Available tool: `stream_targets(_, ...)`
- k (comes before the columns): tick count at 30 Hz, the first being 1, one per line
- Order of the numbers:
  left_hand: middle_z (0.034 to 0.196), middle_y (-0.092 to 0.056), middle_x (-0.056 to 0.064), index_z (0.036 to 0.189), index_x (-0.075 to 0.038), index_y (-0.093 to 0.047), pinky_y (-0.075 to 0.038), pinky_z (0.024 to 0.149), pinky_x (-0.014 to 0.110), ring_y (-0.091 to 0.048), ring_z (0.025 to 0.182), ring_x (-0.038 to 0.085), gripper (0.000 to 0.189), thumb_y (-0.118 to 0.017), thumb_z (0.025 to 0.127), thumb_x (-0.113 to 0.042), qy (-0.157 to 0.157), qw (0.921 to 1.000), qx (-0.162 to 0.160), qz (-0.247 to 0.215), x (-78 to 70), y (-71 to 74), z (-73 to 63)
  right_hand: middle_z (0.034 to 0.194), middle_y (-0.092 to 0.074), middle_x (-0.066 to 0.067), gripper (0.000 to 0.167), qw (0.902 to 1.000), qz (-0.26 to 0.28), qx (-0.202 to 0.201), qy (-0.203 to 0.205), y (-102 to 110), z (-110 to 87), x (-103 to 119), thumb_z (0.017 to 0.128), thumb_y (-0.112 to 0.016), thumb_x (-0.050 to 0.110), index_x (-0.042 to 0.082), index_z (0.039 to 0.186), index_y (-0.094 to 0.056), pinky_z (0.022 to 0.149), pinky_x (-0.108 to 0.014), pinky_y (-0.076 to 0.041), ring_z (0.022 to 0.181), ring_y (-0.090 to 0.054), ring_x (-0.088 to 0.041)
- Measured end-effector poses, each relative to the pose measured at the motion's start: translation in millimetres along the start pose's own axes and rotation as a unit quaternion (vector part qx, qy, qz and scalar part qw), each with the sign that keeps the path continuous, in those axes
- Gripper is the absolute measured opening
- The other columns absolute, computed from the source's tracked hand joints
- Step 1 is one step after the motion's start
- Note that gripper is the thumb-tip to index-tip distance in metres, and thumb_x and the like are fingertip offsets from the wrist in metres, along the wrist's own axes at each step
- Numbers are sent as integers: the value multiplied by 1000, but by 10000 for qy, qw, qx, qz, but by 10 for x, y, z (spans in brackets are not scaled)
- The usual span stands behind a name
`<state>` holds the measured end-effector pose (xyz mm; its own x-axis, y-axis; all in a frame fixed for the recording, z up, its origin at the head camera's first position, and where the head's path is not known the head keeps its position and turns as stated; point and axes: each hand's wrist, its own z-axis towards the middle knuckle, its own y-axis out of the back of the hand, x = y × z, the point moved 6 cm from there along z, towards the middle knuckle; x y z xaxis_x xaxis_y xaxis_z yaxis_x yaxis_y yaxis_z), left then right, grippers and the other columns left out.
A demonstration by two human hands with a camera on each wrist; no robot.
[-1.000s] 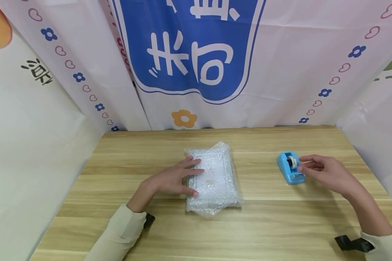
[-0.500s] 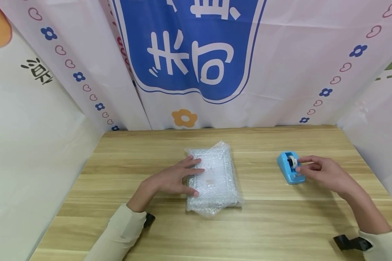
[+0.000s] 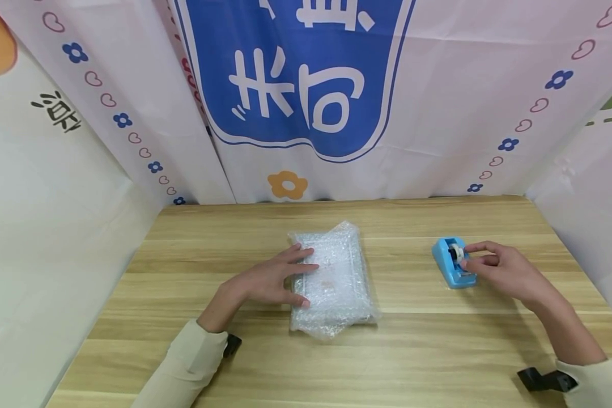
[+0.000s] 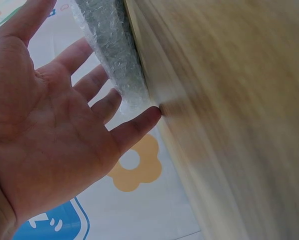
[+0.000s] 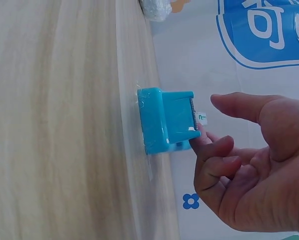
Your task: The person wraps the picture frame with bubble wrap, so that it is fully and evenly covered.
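Left hand [image 3: 265, 282]: fingers spread and nearly straight, tips resting on the left part of the bubble-wrapped packet [image 3: 339, 289], no grip on it. Packet lies flat mid-tabletop [image 3: 413, 351], likely being kept steady. Farther right, blue tape dispenser [image 3: 443, 265], standing on the tabletop, well apart from the packet. Right hand [image 3: 510, 275] at the dispenser's right side: thumb and forefinger parted at the tape roll [image 3: 457, 253], other fingers curled; no pinch evident.

Step in hand, probably: finding the tape's loose end. Next move seems to call for pinching that end and drawing it past the cutter.

Against a second ago: left hand, packet and dispenser unchanged; right hand and forearm a touch farther left, thumb slightly more over the roll.
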<state>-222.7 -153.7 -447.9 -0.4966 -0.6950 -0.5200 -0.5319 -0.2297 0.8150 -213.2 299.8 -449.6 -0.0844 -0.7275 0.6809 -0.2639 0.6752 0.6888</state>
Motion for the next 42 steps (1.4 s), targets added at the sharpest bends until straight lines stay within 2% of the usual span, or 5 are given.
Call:
stream_targets(6, 181, -22, 8, 163, -18, -49, -23, 132, 66, -4, 170, 38, 83, -81, 94, -51, 0, 10000, 0, 19, 4, -6, 2, 137, -65, -37, 65, 9998, 151, 83, -119, -4, 3, -20, 111, -59, 41, -6, 154, -45, 81, -32, -48, 117, -65, -39)
stream_targets(12, 181, -22, 7, 163, -18, -49, -23, 132, 65, -4, 170, 37, 84, -82, 93, -52, 26, 10000, -2, 16, -10, 2, -9, 111, -71, -17, 63, 9990, 394, 112, -181, -17, 19, -17, 112, -58, 39, -5, 154, -43, 63, -30, -41, 76, -53, -18)
stream_targets(19, 181, -23, 7, 162, -18, -50, -23, 132, 65, -5, 170, 38, 83, -82, 93, -51, 12, 10000, -17, 48, -10, 1, -1, 124, -73, -25, 63, 9987, 493, 43, -136, 40, 13, 39, 112, -57, 41, -5, 154, -45, 69, -32, -47, 99, -60, -23)
stream_targets(26, 181, -21, 4, 163, -20, -49, -22, 133, 63, -3, 170, 35, 84, -81, 93, -53, 76, 9999, 23, 77, -8, 0, -1, 89, -66, 1, 52, 9975, 699, 31, -19, 31, 8, 39, 111, -61, 37, -2, 143, -54, 59, -31, -42, 67, -49, -18)
stream_targets(42, 181, -20, 3, 163, -21, -49, -22, 133, 63, -2, 170, 34, 84, -81, 93, -53, 92, 9999, 38, 68, -5, 3, -5, 90, -64, 0, 44, 9984, 556, -26, 19, 15, 16, 14, 111, -62, 29, -3, 142, -56, 57, -29, -42, 66, -47, -13)
